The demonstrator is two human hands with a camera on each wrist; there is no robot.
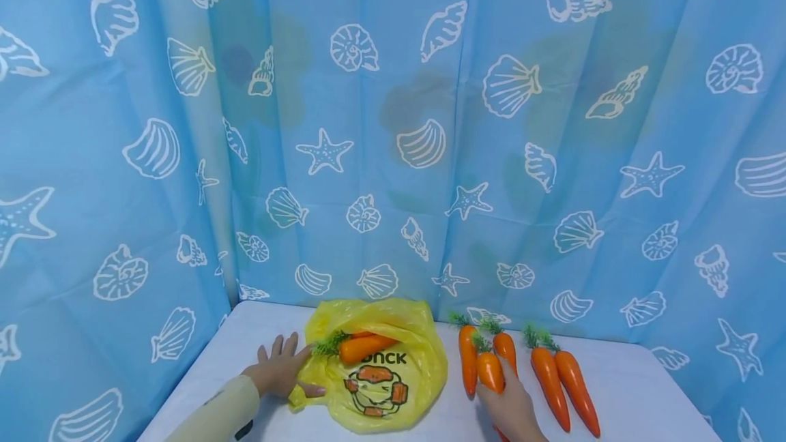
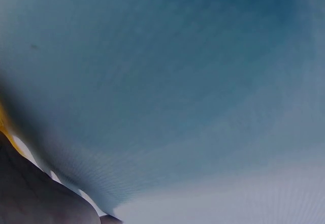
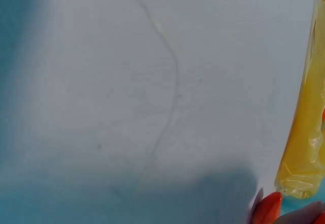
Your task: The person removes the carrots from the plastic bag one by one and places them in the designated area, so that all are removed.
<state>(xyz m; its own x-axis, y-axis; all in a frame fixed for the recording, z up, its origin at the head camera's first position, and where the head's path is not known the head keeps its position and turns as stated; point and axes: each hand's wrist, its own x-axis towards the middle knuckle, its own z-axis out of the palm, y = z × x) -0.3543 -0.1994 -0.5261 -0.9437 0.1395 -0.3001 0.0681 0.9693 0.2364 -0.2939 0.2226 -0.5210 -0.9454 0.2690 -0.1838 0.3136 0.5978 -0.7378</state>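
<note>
A yellow plastic bag (image 1: pixel 424 387) with a printed cartoon lies flat on the table. Two toy carrots with green tops, the front one (image 1: pixel 356 350) most visible, lie at its upper opening, partly under the plastic. My left hand (image 1: pixel 279 367) rests at the bag's left edge, fingers spread, thumb on the plastic. To the right of the bag, my right hand (image 1: pixel 511 406) grips a carrot (image 1: pixel 489 368), its leafy end pointing away from me. Part of that carrot is hidden by the hand. In the right wrist view only a bit of orange carrot (image 3: pixel 267 210) and fingers show at the bottom corner.
Beside the gripped carrot lie one carrot (image 1: pixel 467 353) to its left and another (image 1: pixel 505 346) just behind. Two more carrots (image 1: pixel 549 387) (image 1: pixel 577 391) lie farther right on the white table (image 1: pixel 651 401). A blue shell-print curtain (image 1: pixel 381 176) stands behind and at the sides.
</note>
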